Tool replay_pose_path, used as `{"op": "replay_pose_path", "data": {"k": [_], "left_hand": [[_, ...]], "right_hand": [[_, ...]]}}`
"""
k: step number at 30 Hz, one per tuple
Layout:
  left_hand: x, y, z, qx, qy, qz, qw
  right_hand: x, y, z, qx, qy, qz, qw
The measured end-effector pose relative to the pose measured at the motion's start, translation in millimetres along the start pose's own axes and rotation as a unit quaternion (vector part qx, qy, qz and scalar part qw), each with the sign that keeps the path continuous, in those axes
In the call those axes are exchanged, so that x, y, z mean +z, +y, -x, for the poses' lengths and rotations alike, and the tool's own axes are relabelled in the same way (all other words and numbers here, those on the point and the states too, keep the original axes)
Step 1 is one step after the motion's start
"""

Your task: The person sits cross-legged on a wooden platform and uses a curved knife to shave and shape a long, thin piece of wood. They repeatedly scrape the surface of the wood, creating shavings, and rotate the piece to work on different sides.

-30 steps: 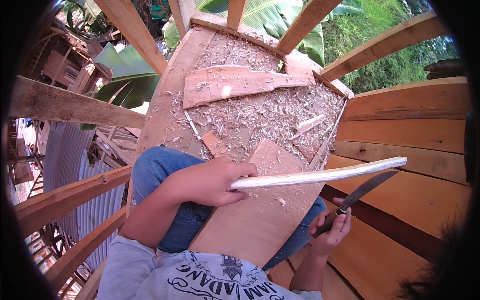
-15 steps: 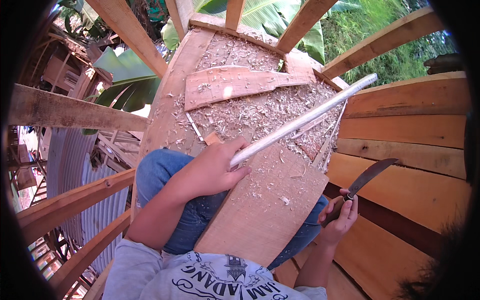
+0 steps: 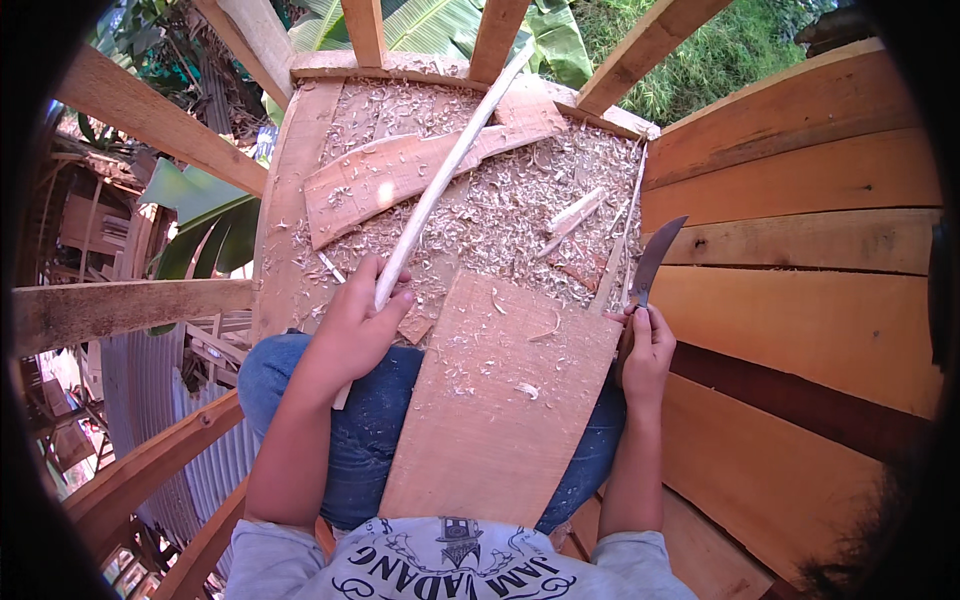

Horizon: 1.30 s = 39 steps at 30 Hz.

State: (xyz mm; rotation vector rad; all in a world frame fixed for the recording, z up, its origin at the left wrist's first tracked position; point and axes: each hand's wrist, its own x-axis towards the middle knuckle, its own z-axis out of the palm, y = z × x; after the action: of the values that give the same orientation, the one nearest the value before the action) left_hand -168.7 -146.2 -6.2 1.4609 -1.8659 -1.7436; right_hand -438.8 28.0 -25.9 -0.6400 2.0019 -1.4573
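Note:
My left hand (image 3: 362, 325) is closed around a long pale whittled stick (image 3: 440, 180). The stick slants up and away over the shavings, and its short lower end shows below my fist. At the right, my right hand (image 3: 646, 345) grips the handle of a knife (image 3: 660, 252). Its dark curved blade points up and to the right, apart from the stick. Across my lap, between the two hands, lies a flat wooden board (image 3: 500, 410) with a few curls of shaving on it.
Wood shavings (image 3: 510, 215) cover the floor ahead, around a shaped plank (image 3: 385, 185) and a small split piece (image 3: 575, 215). A plank wall (image 3: 790, 240) rises on the right. Wooden rails (image 3: 135, 298) stand at the left, with posts (image 3: 495, 40) along the far edge.
The stick has swung from pointing right to pointing steeply away from me. My right hand has raised the knife and brought it closer to the board. The view has shifted too.

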Motion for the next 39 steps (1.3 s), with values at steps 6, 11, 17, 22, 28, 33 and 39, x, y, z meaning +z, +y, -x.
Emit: {"op": "replay_pose_path", "data": {"k": [6,11,17,22,28,33,39], "left_hand": [[12,-1,-5,-0.076,-0.126,0.154,0.977],[11,1,2,-0.047,-0.094,0.134,0.985],[12,0,8,0.060,-0.109,0.182,0.975],[14,-2,8,0.152,-0.080,0.117,0.978],[4,3,2,0.135,-0.095,0.099,0.981],[13,-10,-2,0.151,-0.056,0.208,0.965],[18,-16,-7,0.146,-0.006,0.238,0.960]], "right_hand": [[3,7,1,-0.047,-0.025,-0.028,0.998],[-2,5,-21,0.097,-0.046,-0.092,0.990],[-6,57,-90,0.256,-0.190,0.073,0.945],[-3,94,-126,0.185,-0.159,0.291,0.925],[10,82,-142,-0.106,-0.142,0.691,0.701],[66,68,-154,-0.188,-0.182,0.610,0.748],[129,59,-145,-0.345,-0.427,0.537,0.641]]}}
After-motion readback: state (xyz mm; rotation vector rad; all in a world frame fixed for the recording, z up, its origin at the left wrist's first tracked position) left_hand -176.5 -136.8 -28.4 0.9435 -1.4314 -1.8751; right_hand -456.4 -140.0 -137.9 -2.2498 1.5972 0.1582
